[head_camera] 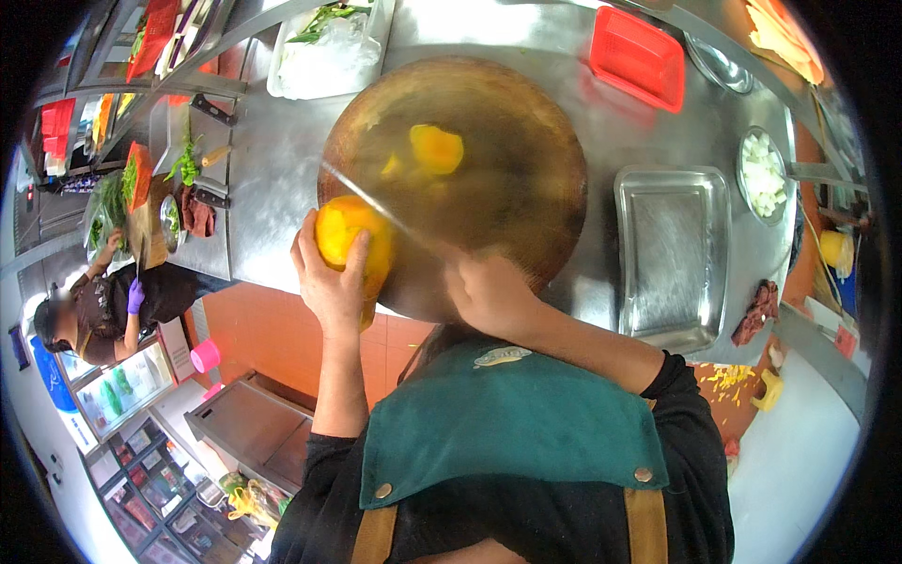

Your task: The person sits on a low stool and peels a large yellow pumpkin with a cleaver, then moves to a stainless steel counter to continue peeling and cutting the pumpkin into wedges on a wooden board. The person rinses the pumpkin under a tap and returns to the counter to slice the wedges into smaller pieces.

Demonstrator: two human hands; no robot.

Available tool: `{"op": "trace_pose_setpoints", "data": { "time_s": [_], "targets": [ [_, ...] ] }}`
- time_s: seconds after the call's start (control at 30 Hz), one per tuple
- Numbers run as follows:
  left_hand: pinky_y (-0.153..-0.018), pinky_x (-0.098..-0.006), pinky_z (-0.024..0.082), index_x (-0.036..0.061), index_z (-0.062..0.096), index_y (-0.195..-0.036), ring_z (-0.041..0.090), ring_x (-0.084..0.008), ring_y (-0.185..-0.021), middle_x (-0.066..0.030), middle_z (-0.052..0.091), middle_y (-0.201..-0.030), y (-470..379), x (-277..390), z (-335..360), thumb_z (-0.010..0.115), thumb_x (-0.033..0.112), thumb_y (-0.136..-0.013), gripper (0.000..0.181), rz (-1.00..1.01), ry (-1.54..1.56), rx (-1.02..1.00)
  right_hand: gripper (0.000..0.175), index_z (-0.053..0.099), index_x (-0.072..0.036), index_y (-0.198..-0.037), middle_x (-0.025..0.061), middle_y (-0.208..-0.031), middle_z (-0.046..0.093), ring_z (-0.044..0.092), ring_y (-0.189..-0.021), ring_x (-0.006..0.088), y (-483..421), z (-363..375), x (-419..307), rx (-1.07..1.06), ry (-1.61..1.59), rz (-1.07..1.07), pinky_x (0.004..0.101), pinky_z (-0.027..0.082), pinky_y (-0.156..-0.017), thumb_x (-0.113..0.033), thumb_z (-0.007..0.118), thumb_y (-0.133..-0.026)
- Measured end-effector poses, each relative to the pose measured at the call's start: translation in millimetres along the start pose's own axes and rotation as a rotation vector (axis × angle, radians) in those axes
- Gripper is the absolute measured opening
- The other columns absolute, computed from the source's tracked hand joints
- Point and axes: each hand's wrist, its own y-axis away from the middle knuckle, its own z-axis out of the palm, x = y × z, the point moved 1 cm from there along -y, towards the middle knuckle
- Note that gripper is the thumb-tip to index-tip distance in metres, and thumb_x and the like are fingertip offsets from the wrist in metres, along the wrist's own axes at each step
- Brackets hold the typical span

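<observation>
On the left part of a large round wooden chopping board (507, 127), my left hand (335, 278) grips a peeled, orange-yellow piece of pumpkin or squash (345, 225). My right hand (493, 289) is closed at the board's near edge around the handle of a knife, the handle itself hidden by the fingers. Its blade (366, 194), seen nearly edge-on and blurred by motion, slants up and left just beyond the pumpkin. A cut slice of the same flesh (437, 149) lies near the board's middle, with a smaller bit (390, 166) to its left.
A steel tray (673, 261) and a bowl of white cubes (762, 176) stand at right, a red plastic basket (638, 60) at far right. A white tub (328, 63) holds greens. At left, a co-worker (106, 310) with a purple glove works at another board.
</observation>
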Motion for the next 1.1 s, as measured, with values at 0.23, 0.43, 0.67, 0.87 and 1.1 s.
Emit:
{"op": "trace_pose_setpoints", "data": {
  "time_s": [0.23,0.43,0.67,0.87,1.1],
  "targets": [
    [-0.093,-0.0463,0.05,0.0135,0.051,-0.137,0.056,-0.0355,-0.118,-0.0163,0.051,-0.132,-2,4,1,0.075,0.045,-0.08,0.069,-0.046,-0.032,-0.008,0.05,0.045,0.001,-0.136,0.0247,-0.07,0.063,0.063,-0.064,0.043,-2,5,-4,-0.079,-0.012,0.052,0.0539,0.049,-0.06,-0.011,0.054,-0.089],
    [-0.092,-0.0459,0.051,0.0161,0.049,-0.138,0.057,-0.035,-0.118,-0.0147,0.05,-0.134,-1,6,3,0.075,0.043,-0.079,0.07,-0.062,-0.07,-0.005,0.052,0.043,0.001,-0.138,0.025,-0.073,0.064,0.063,-0.066,0.0443,-5,-1,-12,-0.14,0.05,0.098,0.0549,0.049,-0.061,-0.011,0.054,-0.088],
    [-0.088,-0.044,0.054,0.0156,0.05,-0.137,0.06,-0.0334,-0.114,-0.0144,0.052,-0.132,-4,1,6,0.075,0.039,-0.078,0.068,-0.056,-0.086,0.004,0.054,0.042,0.001,-0.138,0.0244,-0.073,0.064,0.064,-0.067,0.0439,-10,3,-13,-0.156,0.106,0.113,0.0544,0.051,-0.061,-0.011,0.054,-0.087],
    [-0.084,-0.0444,0.055,0.0189,0.054,-0.133,0.061,-0.0332,-0.111,-0.0129,0.053,-0.13,-6,9,9,0.078,0.039,-0.074,0.067,-0.039,-0.037,0.019,0.048,0.048,0.001,-0.132,0.0256,-0.071,0.065,0.065,-0.066,0.0445,-35,8,-14,-0.216,0.216,0.225,0.0544,0.053,-0.064,-0.011,0.053,-0.086],
    [-0.09,-0.0426,0.052,0.0167,0.054,-0.132,0.06,-0.033,-0.113,-0.0119,0.054,-0.129,-12,17,6,0.08,0.034,-0.073,0.067,-0.075,-0.027,0.014,0.023,0.063,0.004,-0.1,0.0268,-0.076,0.067,0.067,-0.075,0.0447,-82,6,2,-0.153,0.196,0.112,0.054,0.053,-0.07,-0.007,0.056,-0.082]
  ]
}}
